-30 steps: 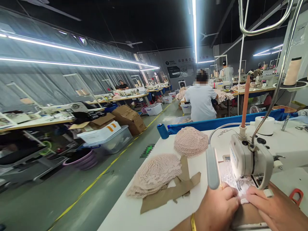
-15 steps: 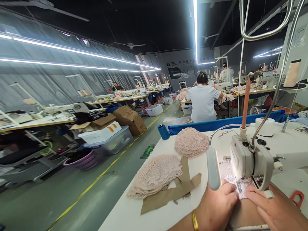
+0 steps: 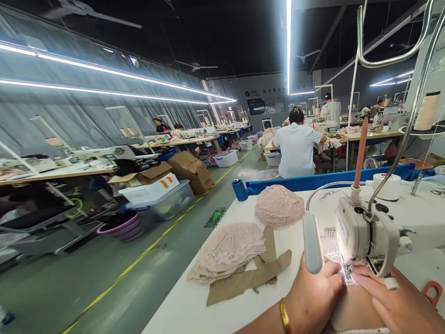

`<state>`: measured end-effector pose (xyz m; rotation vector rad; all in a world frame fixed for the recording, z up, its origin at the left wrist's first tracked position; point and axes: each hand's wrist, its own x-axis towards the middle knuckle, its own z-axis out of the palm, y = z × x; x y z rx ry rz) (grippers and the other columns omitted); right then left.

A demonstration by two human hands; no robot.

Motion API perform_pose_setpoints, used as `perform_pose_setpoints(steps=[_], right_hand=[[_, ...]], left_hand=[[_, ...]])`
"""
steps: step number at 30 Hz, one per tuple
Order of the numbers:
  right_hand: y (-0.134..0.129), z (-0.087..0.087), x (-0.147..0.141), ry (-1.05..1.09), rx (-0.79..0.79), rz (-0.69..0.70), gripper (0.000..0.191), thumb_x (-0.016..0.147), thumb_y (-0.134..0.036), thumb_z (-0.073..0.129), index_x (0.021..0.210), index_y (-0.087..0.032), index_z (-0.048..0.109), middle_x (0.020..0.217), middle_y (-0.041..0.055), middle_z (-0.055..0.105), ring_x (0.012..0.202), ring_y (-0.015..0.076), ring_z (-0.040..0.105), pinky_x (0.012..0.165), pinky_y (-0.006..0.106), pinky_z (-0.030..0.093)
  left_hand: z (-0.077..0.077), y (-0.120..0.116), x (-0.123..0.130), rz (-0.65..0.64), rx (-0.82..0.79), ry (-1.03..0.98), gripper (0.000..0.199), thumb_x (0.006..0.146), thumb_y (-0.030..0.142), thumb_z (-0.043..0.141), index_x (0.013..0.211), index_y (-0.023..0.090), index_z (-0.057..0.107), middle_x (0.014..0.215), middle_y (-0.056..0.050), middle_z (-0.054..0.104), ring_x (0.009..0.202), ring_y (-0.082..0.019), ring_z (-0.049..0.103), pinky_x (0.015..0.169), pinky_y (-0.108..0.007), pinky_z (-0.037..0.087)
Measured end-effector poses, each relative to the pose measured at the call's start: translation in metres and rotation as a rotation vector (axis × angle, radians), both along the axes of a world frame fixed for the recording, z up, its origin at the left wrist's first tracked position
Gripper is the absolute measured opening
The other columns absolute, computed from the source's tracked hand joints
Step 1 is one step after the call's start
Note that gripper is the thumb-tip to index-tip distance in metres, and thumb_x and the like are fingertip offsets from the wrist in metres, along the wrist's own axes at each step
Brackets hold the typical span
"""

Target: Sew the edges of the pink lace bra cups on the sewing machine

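Note:
A white sewing machine head (image 3: 363, 234) stands at the right, its presser foot (image 3: 347, 272) lit by a lamp (image 3: 313, 243). Pale lace fabric (image 3: 332, 246) runs beneath the foot, with smooth tan cloth (image 3: 354, 306) nearer me. My left hand (image 3: 318, 287), with a gold band at its wrist, is closed with bent fingers on the lace, just left of the foot. From the right, my right hand (image 3: 389, 297) lays its stretched fingers on the fabric beside the foot; the machine guard partly covers it. Fingertip contact is hard to see in the glare.
Left on the white table (image 3: 181, 308) lie two lace piles (image 3: 231, 253) (image 3: 280, 206) and tan strips (image 3: 248, 280). A blue thread cone (image 3: 239, 190) stands at the far edge. Right are a red-orange tool (image 3: 432, 293) and a white cone (image 3: 386, 186). A co-worker (image 3: 296, 144) sits ahead.
The camera view has turned slightly, so most of the scene sits a little farther right. Both hands stay at the presser foot, with hardly any visible shift.

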<state>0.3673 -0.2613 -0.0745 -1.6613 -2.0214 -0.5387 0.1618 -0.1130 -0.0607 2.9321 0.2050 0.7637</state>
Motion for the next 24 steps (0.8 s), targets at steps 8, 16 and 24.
perform_pose_setpoints(steps=[8,16,24], right_hand=[[-0.001,-0.009,0.009,-0.198,-0.127,0.033,0.053,0.083,0.0,0.043,0.116,-0.023,0.077,0.115,0.004,0.083,0.095,0.0241,0.079,0.08,0.034,0.064],[-0.001,-0.009,0.01,-0.118,-0.061,0.006,0.056,0.085,-0.001,0.043,0.127,-0.023,0.073,0.116,0.0067,0.082,0.098,0.0218,0.079,0.084,0.031,0.063],[-0.001,-0.014,0.009,-0.288,0.127,0.072,0.053,0.087,0.0,0.043,0.123,-0.025,0.073,0.103,0.002,0.085,0.081,0.0175,0.081,0.074,0.028,0.059]], left_hand=[[-0.007,0.001,0.0,0.028,0.06,-0.046,0.021,0.109,0.026,0.055,0.1,0.023,0.074,0.098,-0.001,0.078,0.094,-0.023,0.068,0.095,-0.044,0.047],[-0.001,0.001,-0.003,0.018,0.015,-0.018,0.014,0.106,0.023,0.058,0.105,0.023,0.071,0.106,-0.004,0.078,0.099,-0.025,0.07,0.097,-0.046,0.05],[0.018,0.002,-0.013,0.061,-0.067,0.131,0.043,0.086,0.062,0.083,0.079,0.021,0.07,0.076,-0.002,0.071,0.074,-0.023,0.066,0.076,-0.035,0.054]])
